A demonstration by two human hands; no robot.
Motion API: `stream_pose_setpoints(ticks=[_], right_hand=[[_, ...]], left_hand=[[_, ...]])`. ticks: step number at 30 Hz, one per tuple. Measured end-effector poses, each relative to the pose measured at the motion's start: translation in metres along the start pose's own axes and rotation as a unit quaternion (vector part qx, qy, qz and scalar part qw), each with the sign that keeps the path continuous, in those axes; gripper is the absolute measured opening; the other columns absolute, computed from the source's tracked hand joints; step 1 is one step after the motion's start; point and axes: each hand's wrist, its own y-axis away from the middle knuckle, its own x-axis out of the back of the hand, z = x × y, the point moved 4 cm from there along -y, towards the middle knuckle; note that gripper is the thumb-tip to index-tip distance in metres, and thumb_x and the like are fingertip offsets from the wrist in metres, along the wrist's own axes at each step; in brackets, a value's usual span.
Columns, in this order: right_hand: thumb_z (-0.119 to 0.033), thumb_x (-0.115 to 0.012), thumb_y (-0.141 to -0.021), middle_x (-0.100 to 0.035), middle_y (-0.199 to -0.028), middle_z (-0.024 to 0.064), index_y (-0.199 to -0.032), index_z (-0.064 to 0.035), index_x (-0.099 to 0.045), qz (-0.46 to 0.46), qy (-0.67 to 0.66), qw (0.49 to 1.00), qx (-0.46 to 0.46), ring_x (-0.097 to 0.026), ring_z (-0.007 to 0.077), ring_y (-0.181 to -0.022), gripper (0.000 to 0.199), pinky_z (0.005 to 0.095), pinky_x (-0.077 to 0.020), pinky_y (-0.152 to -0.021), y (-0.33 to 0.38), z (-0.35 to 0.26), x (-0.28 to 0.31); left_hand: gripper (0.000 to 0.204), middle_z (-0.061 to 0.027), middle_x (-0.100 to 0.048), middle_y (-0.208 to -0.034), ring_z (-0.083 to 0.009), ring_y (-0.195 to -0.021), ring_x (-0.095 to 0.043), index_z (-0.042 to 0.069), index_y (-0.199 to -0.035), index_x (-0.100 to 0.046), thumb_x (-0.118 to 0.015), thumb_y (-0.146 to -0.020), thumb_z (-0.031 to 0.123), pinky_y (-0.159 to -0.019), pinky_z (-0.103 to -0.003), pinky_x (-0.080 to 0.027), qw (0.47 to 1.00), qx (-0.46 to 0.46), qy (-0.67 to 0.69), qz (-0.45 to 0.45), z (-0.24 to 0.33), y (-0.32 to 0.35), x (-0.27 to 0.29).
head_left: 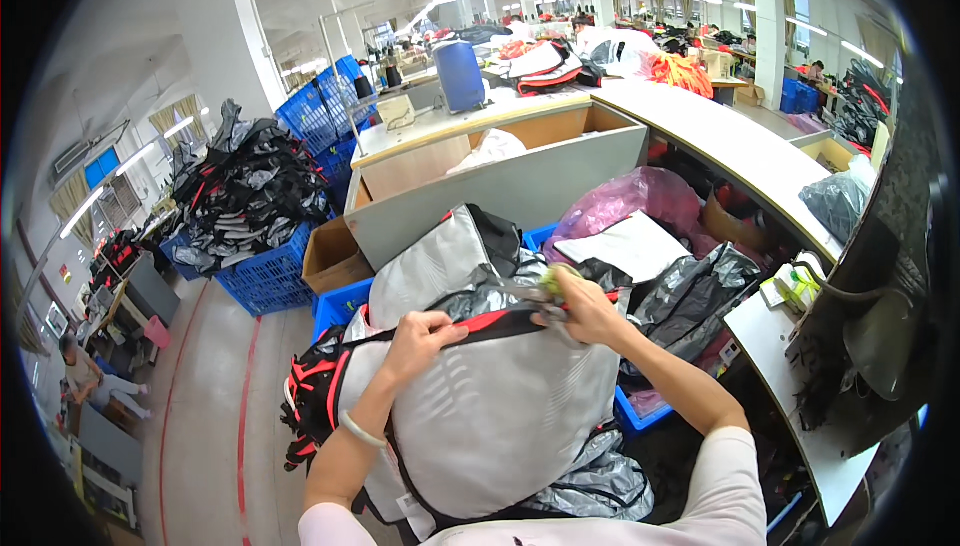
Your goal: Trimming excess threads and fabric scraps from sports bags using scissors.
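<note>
The grey panel (500, 406) is held up by its top edge in front of the body, most of its face hanging below and between the two hands, before the near rim of the blue crate (635, 416). The black-and-red edging is pinched at the left by the left hand (420, 339), thumb and fingers closed. The right hand (583, 308), set apart at the right of the same edge, is closed around blurred scissors (515, 291) with yellow-green showing at the grip; whether the blades are parted cannot be told. The panel's face is smooth and pale, marked by faint slanted stripes and bordered by dark binding curved along the bottom. Red-and-black straps (308, 396) are bunched at its left, and crumpled silver fabric (600, 476) is seen under its lower right corner.
</note>
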Motion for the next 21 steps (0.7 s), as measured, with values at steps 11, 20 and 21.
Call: stream_pose_setpoints(ticks=[11,20,21], right_hand=[[0.001,-0.060,-0.068,-0.059,-0.080,0.0224,-0.103,-0.0016,-0.044,-0.195,-0.118,0.973,0.042,-0.058,0.0455,-0.080,0.039,0.0500,-0.0414,-0.064,-0.062,-0.073,-0.085],[0.000,-0.063,-0.071,-0.061,-0.087,0.0242,-0.100,0.0003,-0.047,-0.216,-0.107,0.970,-0.030,-0.058,0.0457,-0.085,0.033,0.0458,-0.0451,-0.067,-0.078,-0.071,-0.118],[0.003,-0.061,-0.072,-0.060,-0.091,0.0260,-0.099,0.0020,-0.049,-0.196,-0.127,0.971,-0.045,-0.057,0.0460,-0.090,0.030,0.0424,-0.0462,-0.070,-0.080,-0.068,-0.118]], left_hand=[[0.016,-0.0110,-0.067,-0.076,-0.0202,-0.066,-0.061,0.000,-0.089,-0.067,-0.070,-0.078,0.012,-0.062,-0.033,-0.046,0.974,-0.090,-0.174,0.118,0.006,0.051,0.015],[0.014,-0.0131,-0.067,-0.072,-0.0149,-0.067,-0.063,-0.005,-0.084,-0.065,-0.062,-0.083,0.008,-0.061,-0.029,-0.047,0.984,0.120,-0.019,0.127,-0.021,0.059,0.028],[0.015,-0.0120,-0.065,-0.069,-0.0088,-0.068,-0.059,-0.006,-0.083,-0.064,-0.058,-0.086,0.007,-0.062,-0.027,-0.046,0.984,0.126,-0.020,0.124,-0.020,0.059,0.028]])
